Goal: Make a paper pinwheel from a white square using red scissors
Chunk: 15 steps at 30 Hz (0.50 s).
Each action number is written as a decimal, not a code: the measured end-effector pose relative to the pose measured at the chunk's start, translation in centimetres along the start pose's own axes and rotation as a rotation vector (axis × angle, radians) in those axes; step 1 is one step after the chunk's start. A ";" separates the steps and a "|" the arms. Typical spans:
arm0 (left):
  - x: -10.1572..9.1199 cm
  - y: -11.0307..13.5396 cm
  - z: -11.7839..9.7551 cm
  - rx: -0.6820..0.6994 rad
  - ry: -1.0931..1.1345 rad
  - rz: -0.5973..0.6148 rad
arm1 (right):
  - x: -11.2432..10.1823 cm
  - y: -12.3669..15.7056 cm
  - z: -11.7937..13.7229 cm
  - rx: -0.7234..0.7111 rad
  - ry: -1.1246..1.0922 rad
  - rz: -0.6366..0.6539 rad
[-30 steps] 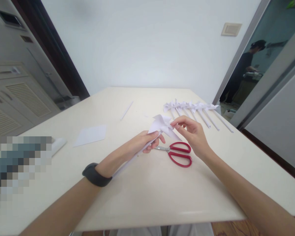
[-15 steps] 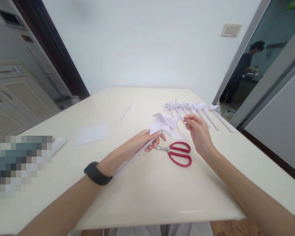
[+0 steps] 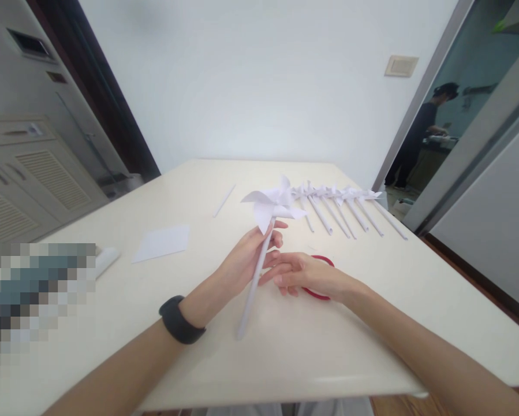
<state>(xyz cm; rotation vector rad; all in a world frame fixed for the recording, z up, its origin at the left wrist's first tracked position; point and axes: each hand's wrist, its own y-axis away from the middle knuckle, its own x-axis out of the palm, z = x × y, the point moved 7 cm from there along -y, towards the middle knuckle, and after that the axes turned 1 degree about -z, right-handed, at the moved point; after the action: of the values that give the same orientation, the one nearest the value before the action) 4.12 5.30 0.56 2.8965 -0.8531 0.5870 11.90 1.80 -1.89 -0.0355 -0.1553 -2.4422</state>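
Note:
A white paper pinwheel (image 3: 263,202) is in my left hand (image 3: 254,248), whose fingers close on its paper stick (image 3: 253,292) just below the folded head. The stick slants down toward me. Close to the stick's middle, my right hand (image 3: 298,273) has its fingers stretched out and somewhat apart; whether a fingertip touches the stick I cannot tell. Under that hand lies a pair of scissors (image 3: 324,259), mostly hidden, with parts of the red handles showing.
Several finished paper pinwheels (image 3: 332,193) lie in a row at the back right. A loose paper stick (image 3: 223,201) and a white paper sheet (image 3: 161,242) rest to the left. Beyond the doorway stands another person (image 3: 421,130). A white wall (image 3: 259,86) borders the table's far side.
The pinwheel's stick has swung more upright, its head shifting left and up. My right hand has come left and down from beside the head to near the stick, now covering most of the scissors.

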 end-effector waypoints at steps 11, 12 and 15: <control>-0.9 -0.1 -0.4 0.066 -0.014 -0.151 | 2.1 -0.9 -0.5 -0.063 -0.097 -0.061; -0.8 0.0 -0.4 0.056 -0.018 -0.148 | 2.0 -0.9 -0.6 -0.068 -0.098 -0.073; -0.6 0.1 -0.3 0.040 -0.029 -0.127 | 1.7 -1.1 -0.7 -0.078 -0.083 -0.109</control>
<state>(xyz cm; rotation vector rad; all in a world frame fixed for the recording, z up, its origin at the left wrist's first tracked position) 3.47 5.58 0.56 2.9747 -0.6613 0.5578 9.92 1.43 -2.58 -0.1677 -0.1007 -2.5562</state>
